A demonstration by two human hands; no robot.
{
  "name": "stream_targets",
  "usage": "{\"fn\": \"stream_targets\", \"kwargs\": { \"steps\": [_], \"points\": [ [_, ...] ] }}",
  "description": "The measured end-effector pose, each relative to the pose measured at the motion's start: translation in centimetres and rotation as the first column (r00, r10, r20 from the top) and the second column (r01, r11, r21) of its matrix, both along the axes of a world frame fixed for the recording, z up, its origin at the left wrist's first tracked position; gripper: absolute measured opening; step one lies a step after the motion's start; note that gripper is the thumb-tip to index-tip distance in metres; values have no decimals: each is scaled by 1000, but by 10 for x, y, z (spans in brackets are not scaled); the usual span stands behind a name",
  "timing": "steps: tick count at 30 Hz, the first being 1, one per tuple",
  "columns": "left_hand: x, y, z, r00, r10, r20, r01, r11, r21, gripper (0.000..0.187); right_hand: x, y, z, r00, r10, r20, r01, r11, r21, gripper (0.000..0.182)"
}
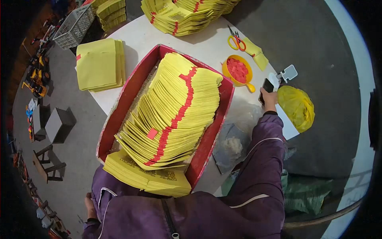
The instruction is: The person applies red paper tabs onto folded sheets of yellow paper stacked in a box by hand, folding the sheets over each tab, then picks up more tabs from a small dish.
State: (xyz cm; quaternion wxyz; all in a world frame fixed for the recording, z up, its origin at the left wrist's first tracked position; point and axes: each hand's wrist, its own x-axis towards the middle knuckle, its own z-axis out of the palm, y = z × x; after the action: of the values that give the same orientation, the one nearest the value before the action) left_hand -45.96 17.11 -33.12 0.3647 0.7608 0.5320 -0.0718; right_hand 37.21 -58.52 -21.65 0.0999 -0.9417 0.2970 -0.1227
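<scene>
My right hand (270, 99) is closed around a dark phone (267, 87) at the right edge of the white table. Low at the left, my left hand (90, 205) hangs beside my purple jacket, its fingers mostly hidden. Before me stands a red box (106, 137) packed with a long row of yellow paper sheets (171, 99), a line of red paper strips (178, 117) running across them. One loose red piece (152, 134) lies on top. Another yellow stack (145, 175) with printing rests at the box's near end, against my body.
On the table are a yellow stack (97, 65), larger yellow bundles (187, 16), scissors (236, 41) and a yellow scoop of red pieces (237, 69). Near my right arm are a clear plastic bag (234, 135), a yellow bag (296, 108) and a small stand (289, 73). A grey crate (75, 28) stands left.
</scene>
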Motion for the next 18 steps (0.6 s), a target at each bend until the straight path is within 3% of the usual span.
{"fn": "stream_targets", "kwargs": {
  "steps": [3, 6, 9, 14, 18],
  "points": [
    [30, -13, 11, 996, -71, -50, 73, 997, 38, 32, -3, 1, 10, 995, -33, -91, 47, 987, 151, 90],
    [48, -12, 11, 997, -67, -28, 68, 997, 33, 33, -7, 13, 12, 998, -29, -56, 38, 985, 171, 90],
    [6, -1, 10, 997, -76, -1, 76, 997, 32, 33, -14, 13, 13, 999, -38, -14, 40, 980, 194, 91],
    [4, 2, -6, 997, -60, 45, 59, 998, 24, 34, -12, 8, 6, 997, 4, 77, -16, 988, 153, 103],
    [22, -14, 18, 999, -24, 45, 23, 999, 33, 34, -13, -3, 11, 1000, 30, -1, -28, 950, 310, 113]
  ]
}}
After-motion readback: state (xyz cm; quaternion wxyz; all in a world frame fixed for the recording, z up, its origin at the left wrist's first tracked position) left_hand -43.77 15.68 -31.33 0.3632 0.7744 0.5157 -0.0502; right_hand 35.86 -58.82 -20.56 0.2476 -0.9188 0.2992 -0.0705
